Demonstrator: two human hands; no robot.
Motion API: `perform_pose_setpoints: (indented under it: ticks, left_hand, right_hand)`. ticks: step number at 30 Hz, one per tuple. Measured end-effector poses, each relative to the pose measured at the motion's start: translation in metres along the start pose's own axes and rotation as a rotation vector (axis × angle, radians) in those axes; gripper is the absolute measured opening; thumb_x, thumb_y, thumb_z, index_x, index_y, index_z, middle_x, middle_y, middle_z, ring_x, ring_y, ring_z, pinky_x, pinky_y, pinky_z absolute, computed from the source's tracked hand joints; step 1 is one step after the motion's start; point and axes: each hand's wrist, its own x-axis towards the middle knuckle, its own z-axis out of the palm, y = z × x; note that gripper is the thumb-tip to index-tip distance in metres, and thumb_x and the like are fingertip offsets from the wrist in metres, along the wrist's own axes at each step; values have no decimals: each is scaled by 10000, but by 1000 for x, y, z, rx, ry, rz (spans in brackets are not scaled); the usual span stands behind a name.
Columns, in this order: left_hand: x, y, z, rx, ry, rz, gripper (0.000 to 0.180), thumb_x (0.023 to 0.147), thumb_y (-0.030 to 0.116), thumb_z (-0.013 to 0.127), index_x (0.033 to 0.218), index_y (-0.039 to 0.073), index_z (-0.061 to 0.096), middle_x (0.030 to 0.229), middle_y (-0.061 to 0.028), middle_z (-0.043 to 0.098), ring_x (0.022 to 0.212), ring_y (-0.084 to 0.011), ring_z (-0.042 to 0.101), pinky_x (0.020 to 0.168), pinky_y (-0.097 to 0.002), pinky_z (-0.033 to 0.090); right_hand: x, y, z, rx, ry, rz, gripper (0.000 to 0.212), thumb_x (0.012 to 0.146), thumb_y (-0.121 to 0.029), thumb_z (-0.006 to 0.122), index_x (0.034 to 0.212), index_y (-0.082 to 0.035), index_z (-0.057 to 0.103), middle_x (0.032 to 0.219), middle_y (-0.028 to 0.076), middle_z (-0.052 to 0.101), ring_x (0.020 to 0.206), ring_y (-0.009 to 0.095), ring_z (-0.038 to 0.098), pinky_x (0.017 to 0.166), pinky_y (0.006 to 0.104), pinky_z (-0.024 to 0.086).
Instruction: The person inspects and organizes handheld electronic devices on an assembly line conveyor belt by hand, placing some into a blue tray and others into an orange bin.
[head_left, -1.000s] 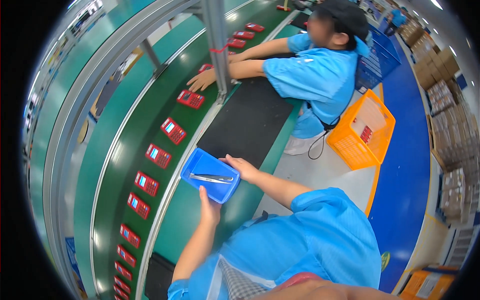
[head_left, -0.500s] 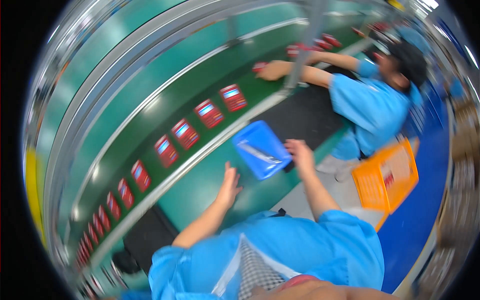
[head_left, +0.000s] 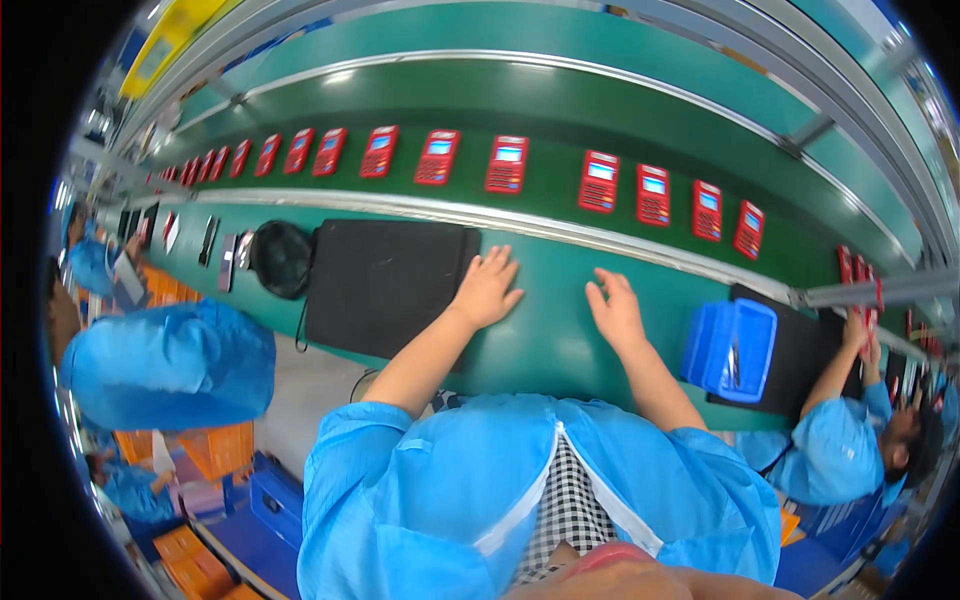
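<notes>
"Since the left hand (head_left: 487, 288) lies across the right edge of the black mat (head_left: 385, 285), how is that contact best managed?"

"In this inspector's judgement, with flat fingers and even pressure along the edge, not a pinch at one corner. The mat should stay square to the conveyor rail (head_left: 430, 208). A hard shove leftward could disturb the round black container (head_left: 282, 260) close beside the mat's far side."

"And the pose of each hand?"

"Left: palm down, fingers splayed and pointing toward the rail, thumb out over the green bench (head_left: 545, 350); its forearm slants up and inward from the lower left. Right hand (head_left: 617, 305): above bare bench, fingers loosely bent, thumb side turned inward, forearm slanting the opposite way. Whether it touches the surface cannot be told."

"State of grip?"

"Left wide open, right partly open; nothing is visible in either. How firmly the left bears on the mat cannot be told."

"Location of the blue bin (head_left: 706, 345)?"

"On the person's right, well apart from the right hand, just beside or partly over a second black mat (head_left: 800, 350); which, the view does not settle. A slim tool (head_left: 733, 365) lies inside."
</notes>
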Motion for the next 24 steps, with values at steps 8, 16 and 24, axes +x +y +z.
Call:
perform_pose_setpoints:
  ticks: [8,16,24]
  left_hand:
    - [-122,-53,-5,-11,220,-395,650,772,441,539,1292,88,371,1382,-204,245,1276,-384,222,979,-556,206]
    - [-177,-50,19,-378,469,-572,498,828,314,511,1241,48,431,1370,-200,279,1287,-348,234,1019,-492,207]
    - [-389,9,110,-611,856,-1332,402,822,247,522,1155,24,497,1255,-242,409,1184,-374,370,959,-412,340]
  right_hand:
    - [20,0,73,-602,109,-275,515,702,-271,616,1133,-22,486,1177,210,448,1110,368,408,887,473,344]
    - [14,10,83,-678,39,-208,475,799,-300,539,1204,-68,456,1286,136,385,1205,312,331,941,485,284]
    - [25,18,87,-792,91,-313,447,843,-366,476,1184,-77,493,1251,129,435,1137,313,415,875,481,367]
